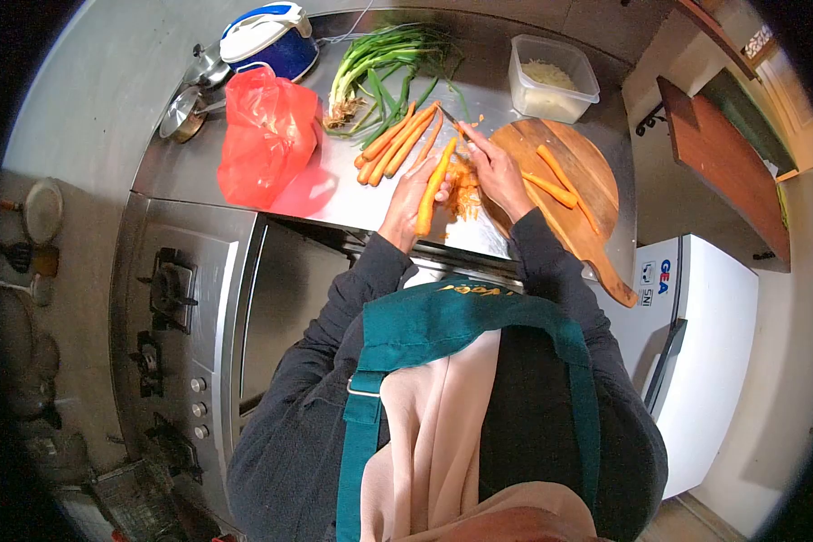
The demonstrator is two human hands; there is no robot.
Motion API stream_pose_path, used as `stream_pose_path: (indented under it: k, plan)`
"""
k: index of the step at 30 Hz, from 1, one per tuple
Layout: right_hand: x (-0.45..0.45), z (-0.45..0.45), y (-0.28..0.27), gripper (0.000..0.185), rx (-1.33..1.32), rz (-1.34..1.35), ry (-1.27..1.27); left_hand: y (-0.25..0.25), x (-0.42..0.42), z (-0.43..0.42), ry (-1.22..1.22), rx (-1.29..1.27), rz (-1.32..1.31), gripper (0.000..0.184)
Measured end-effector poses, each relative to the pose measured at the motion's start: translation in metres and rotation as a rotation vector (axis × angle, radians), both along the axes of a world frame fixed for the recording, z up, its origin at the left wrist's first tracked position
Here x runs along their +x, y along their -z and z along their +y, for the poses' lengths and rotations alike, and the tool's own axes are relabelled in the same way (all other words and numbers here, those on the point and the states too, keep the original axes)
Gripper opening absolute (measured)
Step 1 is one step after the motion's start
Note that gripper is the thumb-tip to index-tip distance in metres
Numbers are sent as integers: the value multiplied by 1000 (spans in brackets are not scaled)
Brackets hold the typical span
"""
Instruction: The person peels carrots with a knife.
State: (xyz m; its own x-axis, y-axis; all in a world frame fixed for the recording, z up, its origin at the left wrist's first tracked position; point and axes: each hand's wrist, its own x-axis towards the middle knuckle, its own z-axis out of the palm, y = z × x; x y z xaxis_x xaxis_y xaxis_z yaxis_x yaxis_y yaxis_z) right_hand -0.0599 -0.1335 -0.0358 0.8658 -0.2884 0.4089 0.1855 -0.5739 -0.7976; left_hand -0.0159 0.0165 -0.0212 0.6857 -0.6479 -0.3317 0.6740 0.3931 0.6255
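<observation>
My left hand is wrapped round an orange carrot, held at a slant over the steel counter. Close to its right, my right hand grips a small knife or peeler, whose exact type I cannot make out. Orange peelings lie on the counter between and below the hands. A bunch of several carrots rests just beyond my left hand. On the round wooden board, right of my right hand, lie a few carrots.
Green onions lie at the back, beside a blue and white container. A red plastic bag and metal pans stand left. A clear tub with pale shreds stands back right. The stove is at left.
</observation>
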Motion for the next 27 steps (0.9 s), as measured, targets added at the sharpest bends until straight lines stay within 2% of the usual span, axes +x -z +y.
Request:
stream_pose_path:
  k: [3, 4, 5, 7, 10, 14, 20, 23, 25, 27]
  plan:
    - [-15, 2, -5, 36, 0, 87, -97, 14, 15, 6, 36, -144, 98, 29]
    - [-25, 10, -13, 36, 26, 167, -139, 19, 19, 6, -7, -105, 94, 28]
    - [-31, 16, -10, 37, -15, 54, -174, 24, 24, 4, -8, -109, 94, 28]
    - [-48, 29, -28, 37, 18, 193, -224, 14, 23, 3, -100, -106, 28, 33]
    - [-52, 37, -28, 38, -52, 52, -241, 5, 23, 2, -70, -102, -23, 31]
    - [-48, 27, -29, 38, -82, 109, -175, 8, 22, -3, -22, -106, -8, 28]
    - [-35, 16, -28, 38, -69, 11, -90, -8, 5, -6, 8, -63, 34, 24]
    - [-33, 11, -30, 38, 9, 34, -112, 2, 10, -4, 29, -58, 31, 21]
    - [-39, 14, -31, 38, -23, 80, -200, 6, 14, -1, 47, -128, 148, 21]
    - [-39, 19, -29, 39, 0, 18, -249, 5, 12, 0, 16, -137, 159, 21]
